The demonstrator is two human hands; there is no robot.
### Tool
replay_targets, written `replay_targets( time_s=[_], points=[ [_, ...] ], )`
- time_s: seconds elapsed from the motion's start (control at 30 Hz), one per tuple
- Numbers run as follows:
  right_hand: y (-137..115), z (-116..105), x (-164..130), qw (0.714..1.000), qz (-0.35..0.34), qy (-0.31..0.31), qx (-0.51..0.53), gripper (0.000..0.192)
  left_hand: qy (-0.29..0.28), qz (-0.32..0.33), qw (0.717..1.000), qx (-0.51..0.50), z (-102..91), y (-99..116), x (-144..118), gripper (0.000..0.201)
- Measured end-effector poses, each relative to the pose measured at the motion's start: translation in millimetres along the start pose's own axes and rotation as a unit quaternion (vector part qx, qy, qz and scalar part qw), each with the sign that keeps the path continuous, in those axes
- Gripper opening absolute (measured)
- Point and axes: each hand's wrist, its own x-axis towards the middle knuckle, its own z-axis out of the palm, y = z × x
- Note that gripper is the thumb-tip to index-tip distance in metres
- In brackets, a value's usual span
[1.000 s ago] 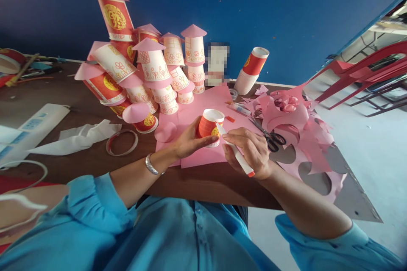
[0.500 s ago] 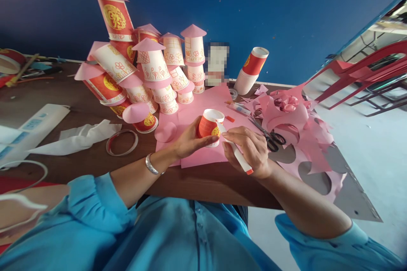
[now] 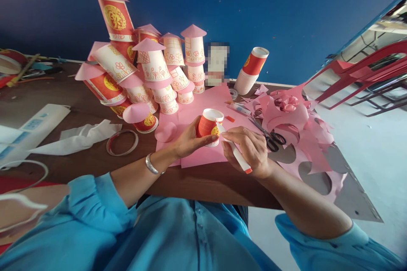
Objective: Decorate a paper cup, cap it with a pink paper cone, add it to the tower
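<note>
My left hand is wrapped round the side of a red paper cup with a gold emblem. The cup stands over pink paper, white rim upward. Between the thumb and fingers of my right hand is a white marker with a red end, its tapered tip at the cup's right side near the emblem. Whether the tip touches the cup I cannot tell. Just behind my right fingers lies a small red cap.
Decorated paper cups with pink cone tops are stacked at the left. Right of my hand are scissors and pink paper scraps. A stack of cups leans near the wall. A tape roll lies left of my left hand.
</note>
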Motion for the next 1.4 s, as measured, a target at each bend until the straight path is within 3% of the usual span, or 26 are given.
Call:
replay_targets(
  time_s=[1.3, 1.4],
  points=[
    [-0.9, 0.6, -1.1, 1.0, 0.012, -0.003, -0.005, 0.022, -0.004, 0.001, 1.0, -0.004, -0.8, -1.3, 0.7, 0.065],
    [-1.5, -0.2, -0.6, 1.0, 0.0, 0.002, 0.006, 0.022, 0.014, 0.004, 1.0, -0.003, -1.1, -2.1, 0.4, 0.066]
  ],
)
